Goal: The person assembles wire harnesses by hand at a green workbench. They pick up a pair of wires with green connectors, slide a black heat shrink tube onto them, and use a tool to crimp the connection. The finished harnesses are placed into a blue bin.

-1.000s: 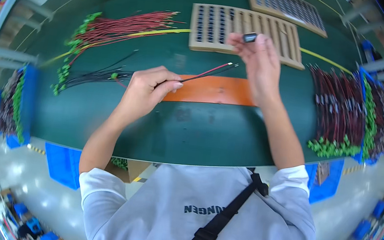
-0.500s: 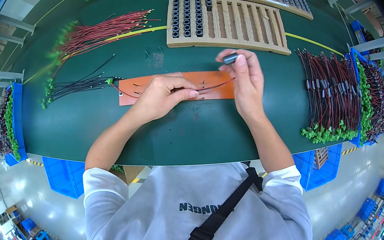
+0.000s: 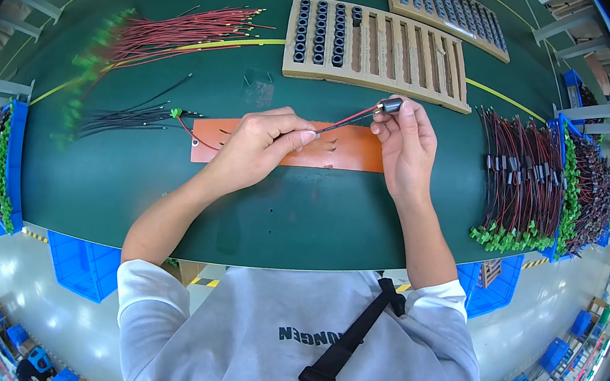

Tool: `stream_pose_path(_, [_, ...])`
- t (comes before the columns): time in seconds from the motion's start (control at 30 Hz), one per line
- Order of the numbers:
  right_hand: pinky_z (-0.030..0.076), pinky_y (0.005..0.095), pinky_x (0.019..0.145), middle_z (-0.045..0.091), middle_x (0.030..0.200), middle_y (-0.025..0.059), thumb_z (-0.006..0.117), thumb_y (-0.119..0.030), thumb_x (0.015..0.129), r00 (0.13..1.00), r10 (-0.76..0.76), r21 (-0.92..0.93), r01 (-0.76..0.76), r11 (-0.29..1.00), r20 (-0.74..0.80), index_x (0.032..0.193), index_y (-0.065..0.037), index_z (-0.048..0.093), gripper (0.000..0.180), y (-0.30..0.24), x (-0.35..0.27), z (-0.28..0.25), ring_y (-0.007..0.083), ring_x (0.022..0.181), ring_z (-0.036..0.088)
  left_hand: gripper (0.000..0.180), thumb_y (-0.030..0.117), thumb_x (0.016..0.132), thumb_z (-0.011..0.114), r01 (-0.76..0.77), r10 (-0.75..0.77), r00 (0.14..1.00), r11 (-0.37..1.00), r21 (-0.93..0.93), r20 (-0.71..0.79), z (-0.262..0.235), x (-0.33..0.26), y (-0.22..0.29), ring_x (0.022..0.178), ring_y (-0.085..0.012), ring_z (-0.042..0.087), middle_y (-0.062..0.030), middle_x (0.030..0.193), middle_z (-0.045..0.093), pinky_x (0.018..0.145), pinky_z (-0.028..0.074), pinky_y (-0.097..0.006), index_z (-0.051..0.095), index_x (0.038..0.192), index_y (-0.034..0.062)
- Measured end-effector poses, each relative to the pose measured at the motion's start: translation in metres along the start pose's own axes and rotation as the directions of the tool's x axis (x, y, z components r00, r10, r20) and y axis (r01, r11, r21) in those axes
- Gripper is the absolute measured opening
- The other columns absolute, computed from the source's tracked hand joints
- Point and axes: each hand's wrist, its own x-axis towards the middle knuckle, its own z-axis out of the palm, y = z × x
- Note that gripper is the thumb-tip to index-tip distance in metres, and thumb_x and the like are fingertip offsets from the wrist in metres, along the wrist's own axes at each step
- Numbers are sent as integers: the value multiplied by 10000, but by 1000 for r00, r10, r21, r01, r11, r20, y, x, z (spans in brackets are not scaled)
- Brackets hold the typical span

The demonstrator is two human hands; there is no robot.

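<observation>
My left hand [image 3: 261,143] pinches a thin red and black wire pair [image 3: 350,120] over an orange strip [image 3: 361,152]. Behind that hand, the red wire leads left to a small green connector [image 3: 176,113]. In the fingertips of my right hand [image 3: 410,149] is a dark grey ferrite core [image 3: 391,106], a short hollow cylinder. The wire tips meet the core's left end; how far they reach inside cannot be made out. Both hands are raised slightly above the green table [image 3: 301,220].
Beyond my hands lies a slotted tray [image 3: 378,87] with several cores in its left rows; a second tray [image 3: 447,24] is farther right. Red wires [image 3: 179,34] and black wires [image 3: 127,120] lie at left. Finished-looking wire bundles with cores [image 3: 517,171] lie at right, beside blue bins [image 3: 560,138].
The core has tilted and come down a little to the right, and the wire tips are now at its end. The wires between my hands have swung up toward it.
</observation>
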Motion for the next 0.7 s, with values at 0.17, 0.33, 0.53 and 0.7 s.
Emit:
stream_pose_path(0.17, [539, 305, 776, 687, 1027, 104, 540, -271, 1083, 990, 140, 93, -138, 986, -16, 1131, -19, 612, 267, -5, -2, 7, 156, 893, 648, 203, 126, 1019, 616, 11, -11, 1000, 1000, -4, 6, 0, -1, -2, 735, -127, 567, -60, 832, 628, 680, 470, -286, 729, 1041, -41])
stream_pose_path(0.33, [539, 293, 739, 696, 1042, 131, 530, -274, 1087, 988, 155, 79, -155, 985, 10, 1105, -24, 601, 260, -7, -2, 5, 158, 855, 655, 208, 137, 1029, 602, 22, -22, 1000, 1000, 0, 20, 2, -1, -2, 733, -128, 568, -61, 833, 630, 688, 473, -291, 714, 1011, -37])
stream_pose_path(0.53, [534, 290, 737, 701, 1076, 156, 533, -243, 1086, 993, 96, -21, -95, 995, 69, 1127, -20, 592, 235, -8, -1, 2, 166, 860, 660, 204, 141, 1025, 616, 57, -57, 998, 998, -8, 1, 1, -1, 0, 730, -121, 571, -58, 840, 638, 682, 474, -287, 714, 1002, -36])
stream_pose_path(0.7, [553, 302, 772, 687, 1168, 178, 513, -186, 1086, 972, 149, -26, -147, 989, 182, 1226, -4, 583, 240, -9, -9, 13, 189, 924, 683, 193, 140, 1019, 629, 46, -46, 999, 999, -14, -6, 3, -1, 0, 727, -117, 568, -51, 839, 636, 677, 470, -282, 717, 1000, -31])
